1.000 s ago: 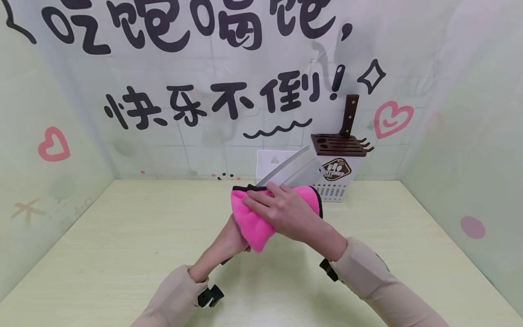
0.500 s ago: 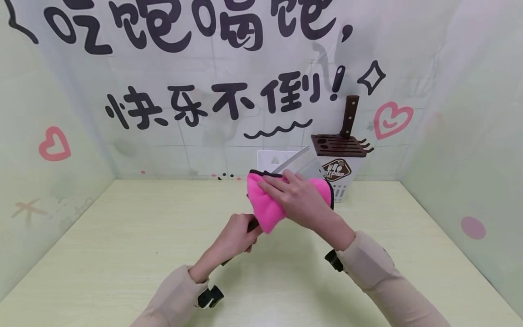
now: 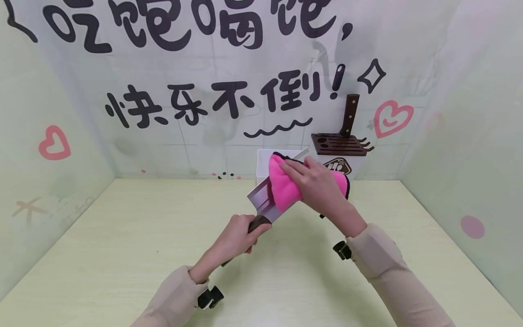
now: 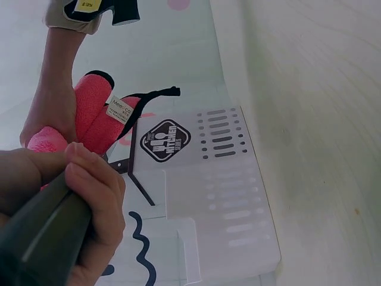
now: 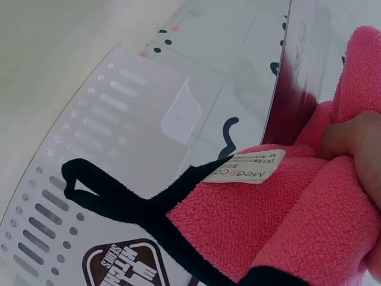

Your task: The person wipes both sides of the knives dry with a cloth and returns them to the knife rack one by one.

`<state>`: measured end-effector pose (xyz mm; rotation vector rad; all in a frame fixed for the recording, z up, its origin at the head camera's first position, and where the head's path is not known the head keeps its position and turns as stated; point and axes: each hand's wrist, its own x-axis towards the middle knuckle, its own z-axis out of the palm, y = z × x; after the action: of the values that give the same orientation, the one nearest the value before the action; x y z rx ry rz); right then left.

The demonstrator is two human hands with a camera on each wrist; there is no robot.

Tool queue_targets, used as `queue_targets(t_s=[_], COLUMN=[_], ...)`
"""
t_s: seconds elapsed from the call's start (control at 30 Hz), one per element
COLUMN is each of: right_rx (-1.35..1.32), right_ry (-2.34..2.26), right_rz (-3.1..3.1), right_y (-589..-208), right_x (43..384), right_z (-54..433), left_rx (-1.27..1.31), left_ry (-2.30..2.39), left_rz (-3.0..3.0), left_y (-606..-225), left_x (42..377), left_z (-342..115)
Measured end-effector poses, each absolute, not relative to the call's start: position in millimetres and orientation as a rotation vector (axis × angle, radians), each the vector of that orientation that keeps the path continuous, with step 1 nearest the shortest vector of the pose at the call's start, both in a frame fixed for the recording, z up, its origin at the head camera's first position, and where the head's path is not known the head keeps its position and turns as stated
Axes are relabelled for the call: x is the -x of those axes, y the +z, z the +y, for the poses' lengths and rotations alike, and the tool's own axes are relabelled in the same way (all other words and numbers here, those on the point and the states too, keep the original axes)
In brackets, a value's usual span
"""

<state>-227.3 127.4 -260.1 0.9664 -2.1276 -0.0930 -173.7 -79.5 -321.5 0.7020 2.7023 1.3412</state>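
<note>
My left hand (image 3: 237, 234) grips the dark handle (image 4: 44, 232) of a broad cleaver (image 3: 261, 200), whose blade slants up and away to the right above the table. A folded pink cloth (image 3: 283, 184) with black trim wraps over the blade's middle and far part. Through the cloth, my right hand (image 3: 318, 184) pinches the blade, fingers on top and thumb underneath. Bare metal shows between the handle and the cloth, and a bit of the far tip pokes out beyond it. The right wrist view has the cloth's black hanging loop (image 5: 101, 190) and white label (image 5: 247, 167).
At the back right stands a white knife holder (image 3: 356, 165) with a brown slotted top (image 3: 341, 144), side hooks and one upright knife handle (image 3: 349, 116). A white box section (image 3: 263, 160) adjoins its left, behind the blade. Printed walls enclose the pale wooden table (image 3: 122, 250).
My right hand has slid the cloth up along the blade, away from the handle, uncovering the blade's near part. The left hand's hold on the cleaver has stayed nearly still.
</note>
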Motion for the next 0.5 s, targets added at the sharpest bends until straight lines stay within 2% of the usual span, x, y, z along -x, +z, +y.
queue_targets(t_s=[0.5], right_rx=[-0.845], right_ry=[-0.036], right_rz=[-2.183], right_y=[-262], right_x=[236], right_z=[139], left_rx=[-0.707], left_ry=[1.312], left_rz=[2.722], left_y=[-323], left_x=[174], left_z=[-80])
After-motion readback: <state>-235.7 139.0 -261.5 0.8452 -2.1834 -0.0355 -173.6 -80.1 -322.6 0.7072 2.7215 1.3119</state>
